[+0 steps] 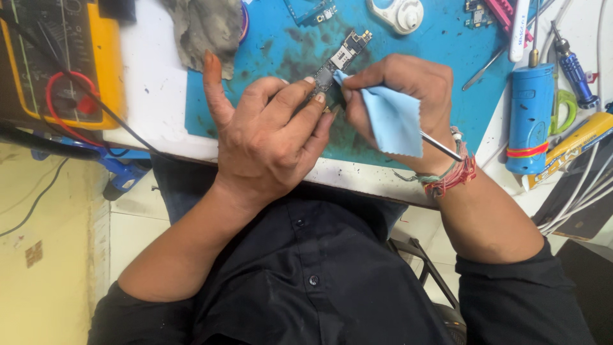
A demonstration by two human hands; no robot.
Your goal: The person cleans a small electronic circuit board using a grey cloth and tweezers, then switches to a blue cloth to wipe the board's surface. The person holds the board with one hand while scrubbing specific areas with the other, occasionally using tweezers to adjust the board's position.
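Observation:
A small dark circuit board (341, 59) lies tilted over the blue work mat (440, 51). My left hand (268, 137) pinches its near end between fingertips and thumb. My right hand (399, 102) presses a light blue cloth (394, 121) against the board's near edge. The same hand also grips a thin metal tool (440, 146), whose shaft sticks out past my wrist; its tip is hidden by the cloth.
A yellow multimeter (60, 57) with red and black leads sits far left. A grey rag (204, 29) lies at the mat's top left. A blue cylindrical tool (529, 115), screwdrivers, white cables and a white round holder (399, 13) crowd the right and top.

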